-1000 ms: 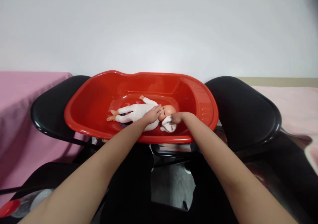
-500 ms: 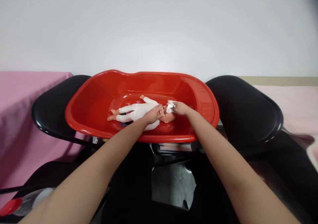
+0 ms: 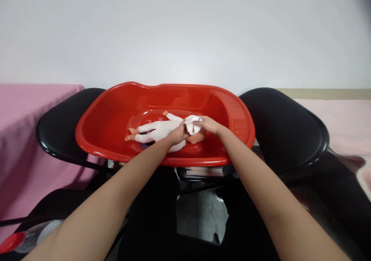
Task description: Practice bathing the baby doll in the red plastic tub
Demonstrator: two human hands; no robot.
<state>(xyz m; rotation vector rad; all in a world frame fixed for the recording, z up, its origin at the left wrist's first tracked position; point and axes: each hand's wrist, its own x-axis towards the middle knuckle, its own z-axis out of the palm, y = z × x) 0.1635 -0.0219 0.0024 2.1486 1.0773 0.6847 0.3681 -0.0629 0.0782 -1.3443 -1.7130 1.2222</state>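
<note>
A baby doll [image 3: 165, 129] in a white suit lies on its back in a red baby bathtub [image 3: 101, 131], its head to the right. My left hand [image 3: 176, 134] is at the doll's chin and jaw, with thumb and fingers on either side. My right hand [image 3: 210, 124] pinches a crumpled white cloth [image 3: 192, 125] over the doll's face. The cloth covers most of the face and touches or nearly touches my left fingertips. Below it, the side of the doll's head and an ear show.
The tub rests across black chairs, with one seat [image 3: 285, 131] at right and another [image 3: 55, 126] at left. A pink-covered table [image 3: 34, 106] stands at left. A clear bottle with a red cap [image 3: 13, 241] is at lower left. Behind the tub rises a pale wall [image 3: 185, 33].
My right hand has moved slightly left, bringing the cloth from the doll's forehead down over its face, where it is more spread out. My left hand stays at the jaw, its fingers slightly shifted.
</note>
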